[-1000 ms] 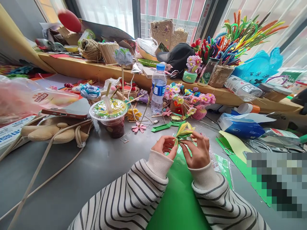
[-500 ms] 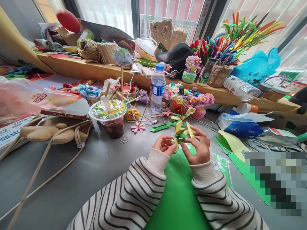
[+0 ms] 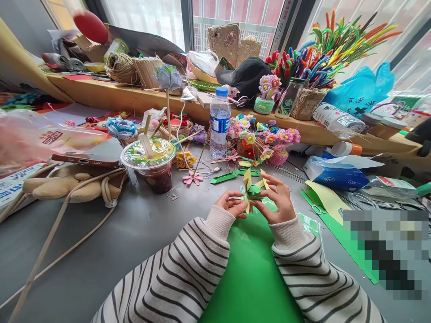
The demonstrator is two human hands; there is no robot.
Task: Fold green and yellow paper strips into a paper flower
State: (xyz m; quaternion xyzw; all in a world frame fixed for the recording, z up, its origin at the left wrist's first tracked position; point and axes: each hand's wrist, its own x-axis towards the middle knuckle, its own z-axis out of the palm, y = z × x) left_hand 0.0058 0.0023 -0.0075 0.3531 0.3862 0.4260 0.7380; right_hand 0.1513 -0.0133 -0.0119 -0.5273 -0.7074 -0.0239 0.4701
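"Head view first: what is the largest thing in it?"

"That's the grey table (image 3: 151, 251), with a long tan ledge (image 3: 111, 96) running across behind it, below the windows. Next comes a glossy green sheet (image 3: 252, 273), between the two striped sleeves."

"And the middling things?"

"On the left, a phone (image 3: 87, 160) lies on a tan plush bag (image 3: 70, 184). To the right of that stands a lidded cup (image 3: 156, 175) of dark drink with a straw. Farther back there's an upright water bottle (image 3: 220, 130) with a blue cap, just beside a cluster of crocheted flowers (image 3: 249, 134). Over on the right sits a blue tissue pack (image 3: 336, 172)."

"What are the hands doing?"

"Both are closed on one small piece, above the near end of the table. The left hand (image 3: 232, 205) pinches its lower left side; the right hand (image 3: 278, 202) has thumb and fingertips at its right side."

"Which piece?"

"A folded paper piece (image 3: 252, 192), green and yellow, with pointed flaps sticking up and out. It's held between the hands, in front of a flat green strip (image 3: 225, 177) and a pink flower (image 3: 192, 178)."
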